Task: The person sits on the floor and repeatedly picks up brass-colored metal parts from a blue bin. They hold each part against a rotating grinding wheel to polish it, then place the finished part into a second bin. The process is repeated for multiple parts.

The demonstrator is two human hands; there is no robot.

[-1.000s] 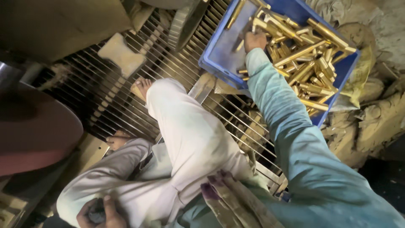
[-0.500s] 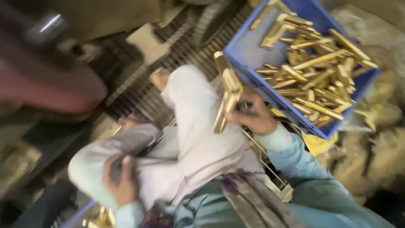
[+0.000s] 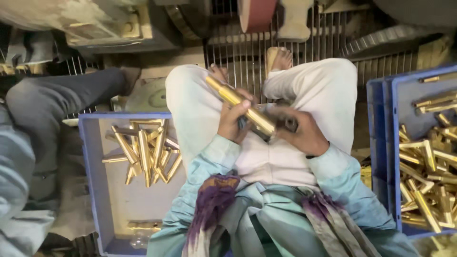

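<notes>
The brass rod lies slantwise over the person's lap, between the two blue crates, and both hands meet on it. Handling it well seems to call for a firm two-handed hold, the rod kept over the lap so that it cannot slip down through the metal grating beyond the knees. The left hand is curled snugly round the middle of the rod, fingers closed with hardly a gap. The right hand is also closed, gripping the rod's lower end together with a small dark piece, too blurred to name. To the left of the lap the left crate holds a loose heap of brass parts; to the right the right crate is much fuller.
</notes>
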